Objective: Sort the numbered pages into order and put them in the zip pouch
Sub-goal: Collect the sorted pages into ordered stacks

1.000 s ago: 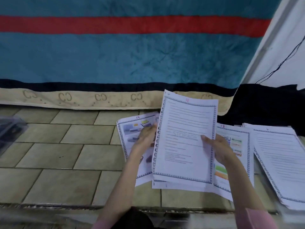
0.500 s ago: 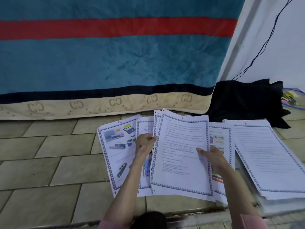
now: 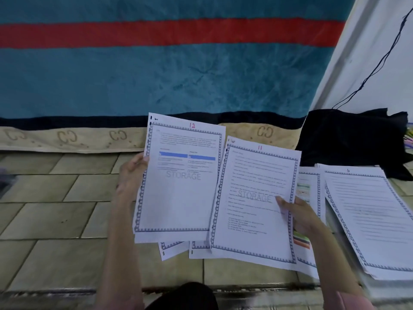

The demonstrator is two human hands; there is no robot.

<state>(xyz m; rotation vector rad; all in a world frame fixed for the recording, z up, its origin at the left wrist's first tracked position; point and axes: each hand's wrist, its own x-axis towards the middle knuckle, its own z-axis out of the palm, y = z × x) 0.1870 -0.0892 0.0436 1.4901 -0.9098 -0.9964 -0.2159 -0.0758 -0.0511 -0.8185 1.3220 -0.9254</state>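
My left hand [image 3: 130, 177] grips the left edge of a bordered page marked 12 [image 3: 181, 186], held up over the tiled floor. Page 11 [image 3: 257, 204] is pinched at its right side by my right hand [image 3: 299, 215], thumb on its face. Both pages carry a grey STORAGE watermark. Under them lie more loose pages [image 3: 196, 249], and a page with coloured bars [image 3: 304, 220] shows behind my right hand. A thick stack of pages [image 3: 371, 220] with a number at the top lies on the right. No zip pouch is clearly visible.
A teal blanket [image 3: 156, 74] with a red stripe and beige hem hangs behind the tiled floor [image 3: 55, 209]. A black cloth bundle [image 3: 353, 139] lies at the back right under a white wall with a thin black cable [image 3: 380, 63]. A blurred dark object [image 3: 5, 182] sits at the left edge.
My left hand has drawn page 12 out to the left, so it now sits apart from page 11. The picture page marked 14 is now covered. The view shifted slightly.
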